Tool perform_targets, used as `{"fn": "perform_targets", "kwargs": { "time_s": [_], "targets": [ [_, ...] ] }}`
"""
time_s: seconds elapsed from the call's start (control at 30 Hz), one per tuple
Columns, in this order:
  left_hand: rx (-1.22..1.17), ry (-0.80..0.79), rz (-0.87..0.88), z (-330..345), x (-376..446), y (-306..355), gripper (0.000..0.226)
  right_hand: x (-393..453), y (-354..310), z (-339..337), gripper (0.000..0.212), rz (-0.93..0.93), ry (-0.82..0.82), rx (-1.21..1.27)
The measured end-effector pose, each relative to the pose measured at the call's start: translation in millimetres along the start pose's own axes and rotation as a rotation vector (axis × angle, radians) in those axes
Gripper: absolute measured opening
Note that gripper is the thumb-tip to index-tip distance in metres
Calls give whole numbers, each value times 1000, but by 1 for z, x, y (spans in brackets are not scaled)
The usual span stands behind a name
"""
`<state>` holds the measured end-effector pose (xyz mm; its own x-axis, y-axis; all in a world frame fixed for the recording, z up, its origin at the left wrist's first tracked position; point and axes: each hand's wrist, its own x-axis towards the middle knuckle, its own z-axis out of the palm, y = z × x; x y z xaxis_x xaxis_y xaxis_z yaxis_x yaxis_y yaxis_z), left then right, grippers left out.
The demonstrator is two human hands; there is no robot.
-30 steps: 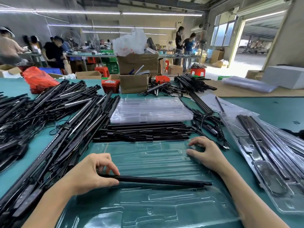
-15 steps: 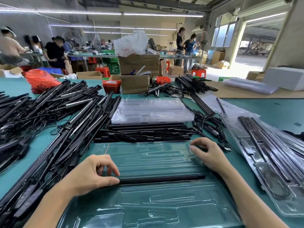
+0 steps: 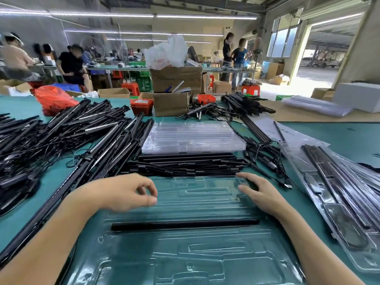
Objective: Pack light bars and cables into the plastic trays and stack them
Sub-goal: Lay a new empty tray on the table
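Neither grip holds anything — light bar (image 3: 185, 224) lies in tray (image 3: 205, 260).

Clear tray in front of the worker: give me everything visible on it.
The clear plastic tray is a thin, glossy, see-through moulded sheet lying flat on the green table, right in front of the person. Long parallel channels run across its far half; shorter, wider pockets fill the near half. One black light bar lies crosswise in a middle channel; the other slots look empty. The right hand rests on its far right part. The left hand is above the far left part, holding nothing; contact is unclear.
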<state>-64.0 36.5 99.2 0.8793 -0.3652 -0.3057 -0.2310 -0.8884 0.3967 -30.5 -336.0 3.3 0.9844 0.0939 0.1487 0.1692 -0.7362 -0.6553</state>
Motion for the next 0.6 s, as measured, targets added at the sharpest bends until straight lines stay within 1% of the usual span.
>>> {"fn": "perform_targets", "kwargs": {
  "time_s": [0.07,0.13,0.23,0.33,0.4,0.47,0.53,0.6],
  "targets": [
    [34,135,3,-3,17,7,19,0,-1,-1,45,6,0,6],
    [35,267,20,2,39,10,30,0,-1,-2,46,3,2,-10],
    [99,337,51,18,68,5,46,0,-2,-1,46,-2,7,-28],
    [270,374,9,35,93,-4,57,0,-1,-1,44,-7,14,-29],
    [389,414,-13,42,104,-10,55,0,0,-1,43,-4,18,-28],
    [439,474,-14,48,111,-16,47,0,2,-1,42,-1,21,-26],
    [394,505,12,48,112,-19,38,0,3,-2,41,2,18,-25],
    [273,561,81,45,106,-18,28,2,4,-1,40,3,18,-24]
  ]
}}
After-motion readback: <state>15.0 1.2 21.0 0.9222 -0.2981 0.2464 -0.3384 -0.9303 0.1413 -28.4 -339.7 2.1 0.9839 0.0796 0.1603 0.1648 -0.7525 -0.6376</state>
